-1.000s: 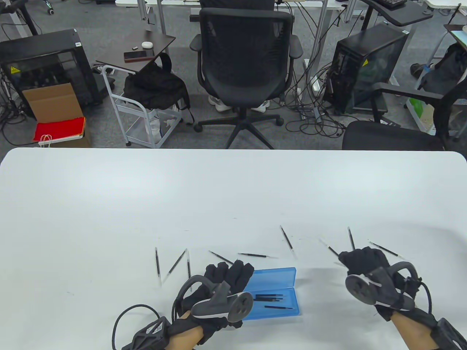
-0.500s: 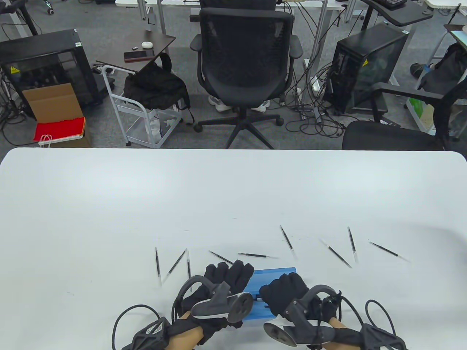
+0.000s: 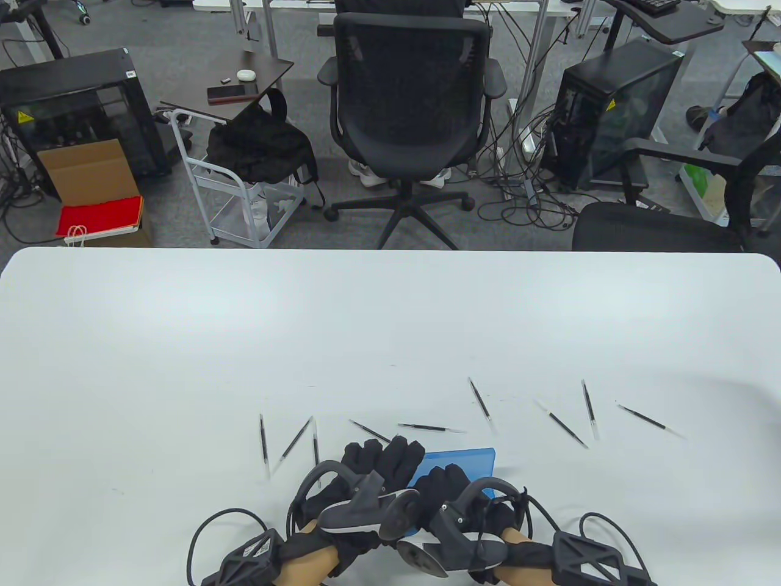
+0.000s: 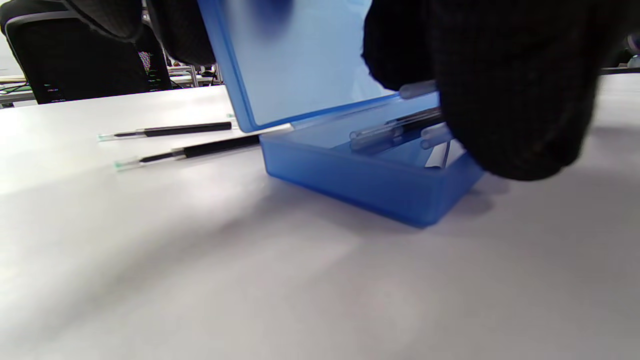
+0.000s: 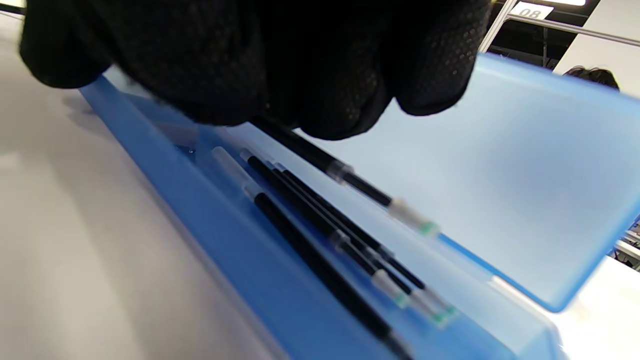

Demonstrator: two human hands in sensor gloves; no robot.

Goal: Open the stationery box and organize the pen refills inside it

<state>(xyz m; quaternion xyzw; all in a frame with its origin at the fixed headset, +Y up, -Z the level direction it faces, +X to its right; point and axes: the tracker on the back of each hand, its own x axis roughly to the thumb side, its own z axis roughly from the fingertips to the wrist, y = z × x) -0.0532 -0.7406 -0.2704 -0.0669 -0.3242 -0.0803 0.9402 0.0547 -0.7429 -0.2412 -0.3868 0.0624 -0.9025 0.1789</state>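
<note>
An office; a black mesh swivel chair (image 3: 410, 104) on grey carpet (image 3: 152, 226); black computer towers (image 3: 610, 116); tangled black cables (image 3: 518, 189).

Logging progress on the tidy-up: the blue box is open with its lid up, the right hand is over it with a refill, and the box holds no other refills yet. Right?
One thing is wrong: the blue box already holds several refills on its floor, as the right wrist view shows. The lid is up, and the right hand is over it with a refill.

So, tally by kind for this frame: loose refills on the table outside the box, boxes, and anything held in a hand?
Loose pen refills on the table: 9
Blue stationery box, lid up: 1
Pen refill pinched by the right hand over the box: 1
Total: 11, leaving out the overlapping refills already lying in the box.
</note>
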